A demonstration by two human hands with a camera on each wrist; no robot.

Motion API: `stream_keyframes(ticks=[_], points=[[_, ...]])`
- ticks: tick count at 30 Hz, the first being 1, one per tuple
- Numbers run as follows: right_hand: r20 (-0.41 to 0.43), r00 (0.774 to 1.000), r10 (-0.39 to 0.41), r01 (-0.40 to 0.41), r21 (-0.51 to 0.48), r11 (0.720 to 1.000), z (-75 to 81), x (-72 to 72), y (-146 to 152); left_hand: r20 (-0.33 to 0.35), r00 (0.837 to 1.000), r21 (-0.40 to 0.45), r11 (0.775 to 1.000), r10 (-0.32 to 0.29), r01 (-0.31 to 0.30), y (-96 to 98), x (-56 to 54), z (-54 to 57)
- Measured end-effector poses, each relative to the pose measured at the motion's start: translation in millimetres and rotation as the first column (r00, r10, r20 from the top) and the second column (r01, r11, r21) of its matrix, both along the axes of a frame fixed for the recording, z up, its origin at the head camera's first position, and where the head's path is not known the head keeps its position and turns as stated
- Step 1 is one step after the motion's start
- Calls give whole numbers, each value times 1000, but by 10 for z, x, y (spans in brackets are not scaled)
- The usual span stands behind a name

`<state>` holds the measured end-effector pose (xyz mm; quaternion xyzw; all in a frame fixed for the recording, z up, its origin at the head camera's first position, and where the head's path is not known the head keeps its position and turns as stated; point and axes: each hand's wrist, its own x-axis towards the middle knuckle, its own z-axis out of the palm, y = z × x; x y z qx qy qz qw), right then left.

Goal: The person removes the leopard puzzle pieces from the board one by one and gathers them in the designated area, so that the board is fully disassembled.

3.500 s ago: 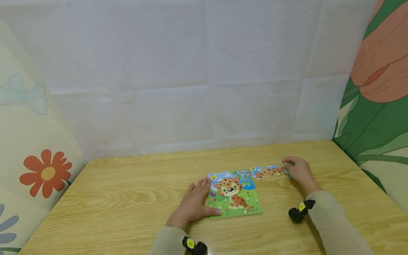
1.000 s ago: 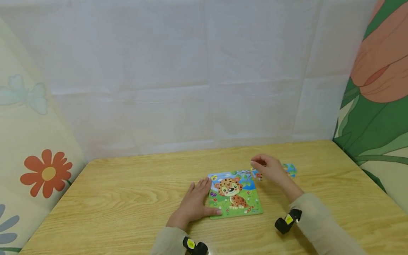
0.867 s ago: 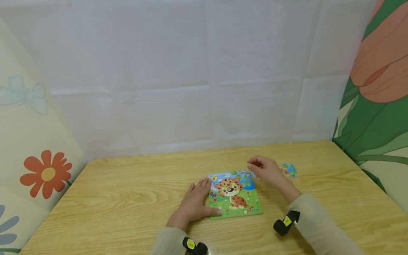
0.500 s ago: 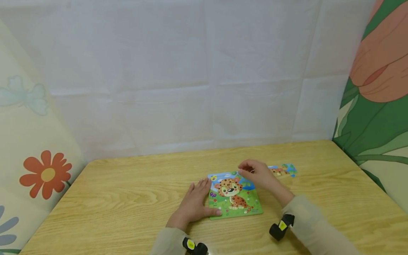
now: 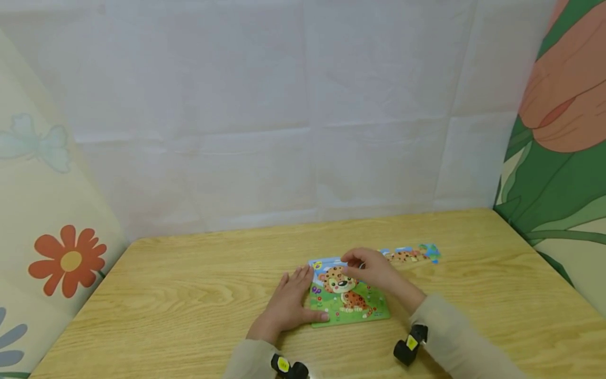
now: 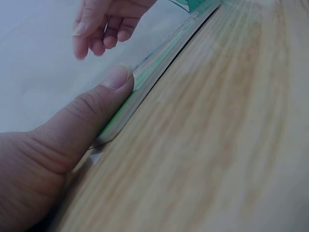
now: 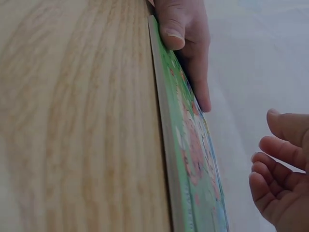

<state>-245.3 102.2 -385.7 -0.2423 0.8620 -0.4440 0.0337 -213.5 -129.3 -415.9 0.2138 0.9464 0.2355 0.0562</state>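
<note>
A square puzzle board (image 5: 350,313) with a spotted leopard cub on green grass lies flat on the table. Along its left edge rests my left hand (image 5: 290,301), fingers straight and thumb laid over the near left corner. My right hand (image 5: 375,269) hovers over the board's upper right part, thumb and fingertips loosely bent, covering some of the picture. In the right wrist view these fingers (image 7: 263,193) stand apart from the thumb with nothing between them. Beyond that hand lies a short row of joined jigsaw pieces (image 5: 411,256) with leopard print, its left end hidden.
The wooden table (image 5: 180,295) reaches back to a white cloth backdrop (image 5: 265,131). Painted panels with a red flower (image 5: 71,260) on the left and a large tulip (image 5: 573,95) on the right border it. Each sleeve carries a small black wrist camera (image 5: 410,345).
The right hand has left the right end of the row of pieces and moved left and nearer, over the board. More of the row shows again. The left hand has stayed put.
</note>
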Motion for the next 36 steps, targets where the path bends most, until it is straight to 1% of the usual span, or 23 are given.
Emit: stream_keyframes(ticks=[10,14,17,21,27,33,36], points=[[10,997,83,-83,79,993,-31,39,-96,15,1000,-1,1000,-6,6,0,-10,4],[7,995,99,-99,112,989,-47,35,-143,10,1000,-2,1000,-7,7,-1,-12,-1],[16,994,106,-108,115,988,-49,31,-173,2,1000,-1,1000,-7,8,-1,-11,-1],[41,994,99,-104,125,987,-63,26,-216,-1,1000,2,1000,-8,8,-3,-11,-2],[58,996,65,-73,158,985,-110,33,-258,-5,1000,-2,1000,-12,12,-2,-20,-15],[58,998,27,-37,179,983,-132,29,-298,-11,1000,-4,1000,-10,10,0,-28,-25],[44,999,13,-21,184,983,-133,25,-323,-22,1000,-7,1000,-12,12,-3,-26,-31]])
